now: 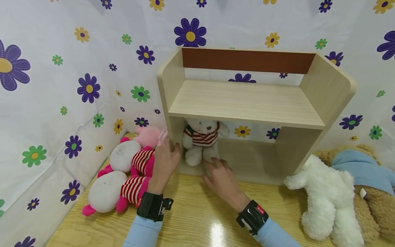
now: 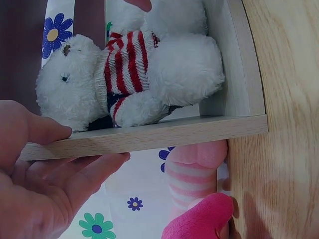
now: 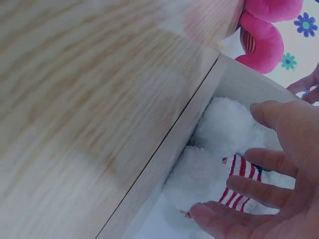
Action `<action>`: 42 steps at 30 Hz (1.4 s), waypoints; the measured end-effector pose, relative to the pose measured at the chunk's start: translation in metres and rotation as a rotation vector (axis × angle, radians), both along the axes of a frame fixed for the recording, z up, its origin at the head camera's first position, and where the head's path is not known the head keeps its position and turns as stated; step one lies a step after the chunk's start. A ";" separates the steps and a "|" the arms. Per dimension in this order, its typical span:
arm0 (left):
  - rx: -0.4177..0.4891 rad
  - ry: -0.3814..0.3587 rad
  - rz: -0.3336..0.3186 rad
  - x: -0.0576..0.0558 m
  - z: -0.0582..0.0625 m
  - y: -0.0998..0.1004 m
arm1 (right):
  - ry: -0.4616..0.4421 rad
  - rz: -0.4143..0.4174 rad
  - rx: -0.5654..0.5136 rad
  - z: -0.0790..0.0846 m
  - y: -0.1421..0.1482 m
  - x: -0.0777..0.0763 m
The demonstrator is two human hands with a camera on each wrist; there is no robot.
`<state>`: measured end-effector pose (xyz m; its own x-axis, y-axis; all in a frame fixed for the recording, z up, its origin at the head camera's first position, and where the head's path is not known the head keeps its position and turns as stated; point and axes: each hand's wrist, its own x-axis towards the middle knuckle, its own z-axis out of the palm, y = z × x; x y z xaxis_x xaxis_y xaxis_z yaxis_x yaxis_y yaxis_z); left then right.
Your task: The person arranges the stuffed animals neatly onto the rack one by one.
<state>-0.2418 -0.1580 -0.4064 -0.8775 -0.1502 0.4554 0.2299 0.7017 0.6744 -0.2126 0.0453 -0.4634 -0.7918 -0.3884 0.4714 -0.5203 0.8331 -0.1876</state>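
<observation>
A white teddy bear point(image 1: 205, 139) in a red-and-white striped sweater sits upright in the lower left of a small wooden shelf point(image 1: 247, 99). My left hand point(image 1: 165, 161) is at the shelf's left side panel point(image 2: 144, 138), thumb on the inner side and fingers on the outer side, pinching its front edge. Spread and loosely bent, the fingers of my right hand point(image 1: 223, 180) are by the teddy bear's feet, holding nothing. In the right wrist view, those fingers lie in front of the striped sweater point(image 3: 239, 181); whether they touch the fur I cannot tell.
Left of the shelf lie pink-and-white plush toys point(image 1: 108, 190) in striped clothes. On the right are a white plush toy point(image 1: 330, 195) and a brown bear point(image 1: 367, 206) in blue. Flower-patterned cloth point(image 1: 102, 61) hangs behind the wooden table point(image 1: 191, 219).
</observation>
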 end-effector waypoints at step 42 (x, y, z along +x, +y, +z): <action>0.008 0.018 -0.012 0.000 -0.001 0.000 | -0.098 -0.059 -0.017 0.002 0.091 0.044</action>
<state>-0.2418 -0.1578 -0.4070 -0.8708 -0.1432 0.4703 0.2507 0.6935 0.6754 -0.1686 0.1359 -0.4616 -0.8556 -0.3325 0.3968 -0.4491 0.8580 -0.2493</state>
